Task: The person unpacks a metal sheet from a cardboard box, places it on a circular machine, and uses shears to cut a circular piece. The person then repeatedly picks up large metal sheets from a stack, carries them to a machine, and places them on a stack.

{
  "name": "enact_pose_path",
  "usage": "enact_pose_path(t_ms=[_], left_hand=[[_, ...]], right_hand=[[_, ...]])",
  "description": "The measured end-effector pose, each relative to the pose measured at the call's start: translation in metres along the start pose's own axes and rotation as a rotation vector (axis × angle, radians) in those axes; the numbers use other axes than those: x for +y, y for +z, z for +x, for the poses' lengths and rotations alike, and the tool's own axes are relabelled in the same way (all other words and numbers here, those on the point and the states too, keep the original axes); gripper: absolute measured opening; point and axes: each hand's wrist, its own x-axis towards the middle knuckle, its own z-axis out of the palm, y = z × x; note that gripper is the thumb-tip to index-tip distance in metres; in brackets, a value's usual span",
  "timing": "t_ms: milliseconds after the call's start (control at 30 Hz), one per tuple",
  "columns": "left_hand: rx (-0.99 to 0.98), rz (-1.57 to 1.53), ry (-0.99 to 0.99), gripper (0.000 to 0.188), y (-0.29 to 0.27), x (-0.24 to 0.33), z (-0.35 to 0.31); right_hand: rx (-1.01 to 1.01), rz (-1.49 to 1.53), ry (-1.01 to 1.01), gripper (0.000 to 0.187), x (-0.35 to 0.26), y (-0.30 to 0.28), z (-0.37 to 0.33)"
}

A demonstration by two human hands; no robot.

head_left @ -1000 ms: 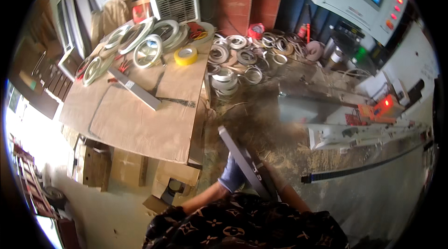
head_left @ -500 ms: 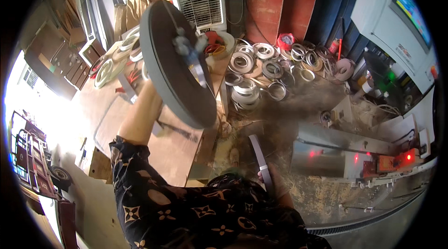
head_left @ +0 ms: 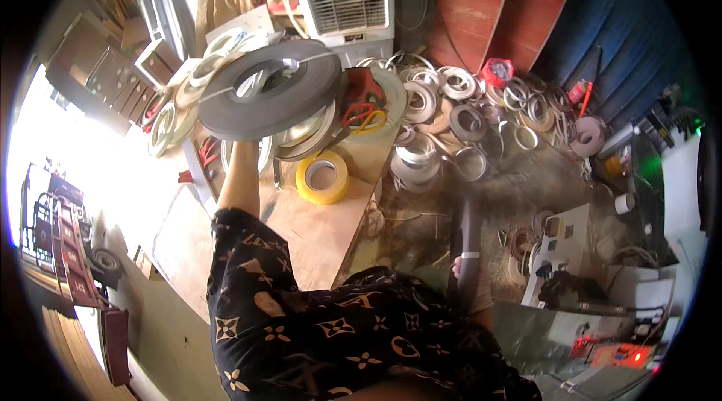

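A wide roll of dark grey edge banding (head_left: 252,119), bound with pale ties, is held over the far part of the wooden table (head_left: 293,239). My left forearm (head_left: 239,183) reaches up beneath it; the roll hides the hand and its fingers. My right hand (head_left: 483,294) is low beside my body, closed around another grey edge banding roll (head_left: 469,239), seen edge-on with a white tie. A yellow tape roll (head_left: 323,197) lies on the table near the left forearm. Behind it are red-handled scissors (head_left: 358,113) and several pale banding rolls (head_left: 325,128).
Many banding rolls (head_left: 468,123) cover the floor beyond the table's right edge. An air cooler (head_left: 344,6) stands at the back beside red panels (head_left: 470,6). At the lower right is a machine with a lit red-orange box (head_left: 620,356). A cart (head_left: 64,243) stands far left.
The left-hand roll has tipped from nearly upright to flatter and moved farther over the table, uncovering the yellow tape. My right hand's roll appears farther right. The whole view has shifted.
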Motion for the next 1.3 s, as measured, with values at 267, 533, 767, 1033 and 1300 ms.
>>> enact_pose_path(t_ms=[267,533,767,1033,1300], left_hand=[[0.911,2.367,0.09,0.03,-0.087,0.123,-0.106],[0.099,2.313,0.298,0.042,0.137,-0.084,-0.085],[-0.409,2.683,-0.03,0.034,0.086,-0.222,-0.073],[0.315,2.06,0.423,0.026,0.05,-0.213,-0.037],[0.384,1.585,0.65,0.029,0.201,-0.34,0.1]], right_hand=[[-0.273,0.099,0.08,0.064,-0.12,-0.023,0.106],[-0.57,0.238,0.301,0.058,-0.228,-0.028,0.179],[-0.596,0.181,0.129,0.052,-0.261,-0.025,0.196],[-0.031,0.097,-0.235,0.052,-0.302,-0.045,0.186],[0.216,0.108,-0.557,0.052,-0.443,-0.101,0.142]])
